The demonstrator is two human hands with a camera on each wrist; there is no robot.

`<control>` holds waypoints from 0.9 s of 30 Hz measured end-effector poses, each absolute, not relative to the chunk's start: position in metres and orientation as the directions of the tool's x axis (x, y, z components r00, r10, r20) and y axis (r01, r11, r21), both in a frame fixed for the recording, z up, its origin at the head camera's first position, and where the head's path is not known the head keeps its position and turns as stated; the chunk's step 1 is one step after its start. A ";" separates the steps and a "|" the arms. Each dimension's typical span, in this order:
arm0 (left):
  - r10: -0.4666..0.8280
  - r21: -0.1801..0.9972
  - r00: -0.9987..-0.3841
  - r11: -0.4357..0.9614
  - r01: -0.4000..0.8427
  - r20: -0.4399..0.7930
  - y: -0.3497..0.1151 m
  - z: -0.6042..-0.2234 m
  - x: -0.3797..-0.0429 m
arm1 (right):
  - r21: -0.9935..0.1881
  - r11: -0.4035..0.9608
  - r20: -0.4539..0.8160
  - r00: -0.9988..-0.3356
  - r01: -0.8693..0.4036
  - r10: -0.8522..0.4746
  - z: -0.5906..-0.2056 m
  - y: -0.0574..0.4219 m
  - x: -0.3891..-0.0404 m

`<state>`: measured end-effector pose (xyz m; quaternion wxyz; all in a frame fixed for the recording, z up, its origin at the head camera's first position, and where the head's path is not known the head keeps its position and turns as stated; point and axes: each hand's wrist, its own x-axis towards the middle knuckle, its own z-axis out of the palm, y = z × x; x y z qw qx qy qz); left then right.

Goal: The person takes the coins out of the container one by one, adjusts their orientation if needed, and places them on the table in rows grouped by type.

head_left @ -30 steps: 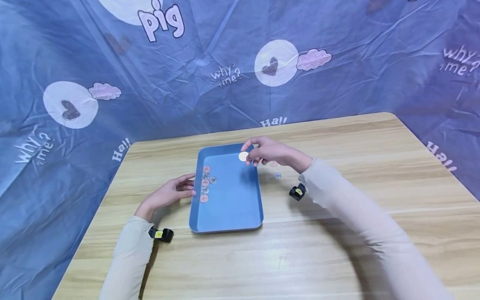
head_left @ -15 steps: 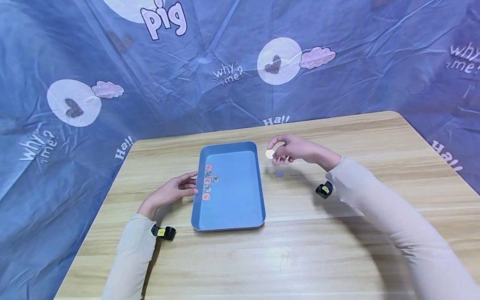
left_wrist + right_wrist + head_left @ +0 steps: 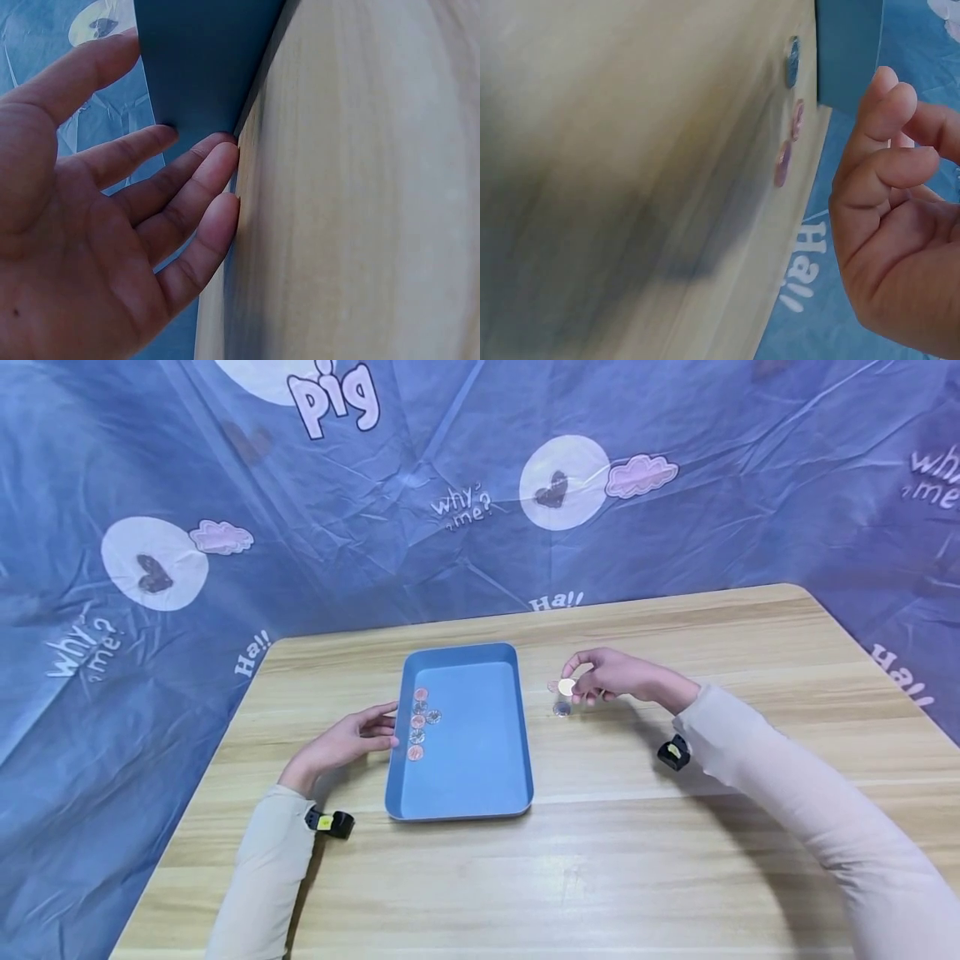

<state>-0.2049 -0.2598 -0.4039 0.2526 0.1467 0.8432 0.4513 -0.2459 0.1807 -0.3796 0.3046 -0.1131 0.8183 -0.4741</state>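
My left hand rests at the left side of a blue tray; in the left wrist view its relaxed fingers touch the tray's outer wall. Several copper and silver coins lie in a row inside that side, with one silver coin just right of the row. Beyond the tray's right edge, my right hand pinches a bright, pale coin between thumb and fingertips, hidden in the right wrist view. Below and left of it, a silver coin and a copper coin lie on the table.
The wood-grain table extends to a blue printed cloth hanging behind it. Black wrist cameras are strapped on both wrists, the right camera low over the table. The raised tray rim surrounds the coins inside.
My right hand has carried the pale coin from over the tray's right edge out to the right, then lowered it near the table coins. The left hand stays at the tray.
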 end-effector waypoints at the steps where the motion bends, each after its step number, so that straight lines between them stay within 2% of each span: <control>1: 0.475 0.834 -0.830 0.552 0.021 -0.293 -0.260 -0.404 -0.205 | -0.844 0.527 -0.392 -0.789 0.103 -0.473 -0.381 0.182 -0.246; 13: 0.476 0.839 -0.825 0.544 0.003 -0.305 -0.260 -0.404 -0.204 | -0.826 0.547 -0.437 -0.768 0.136 -0.469 -0.397 0.196 -0.246; 27: 0.487 0.848 -0.821 0.530 0.007 -0.297 -0.260 -0.405 -0.204 | -0.784 0.610 -0.466 -0.756 0.113 -0.460 -0.405 0.194 -0.248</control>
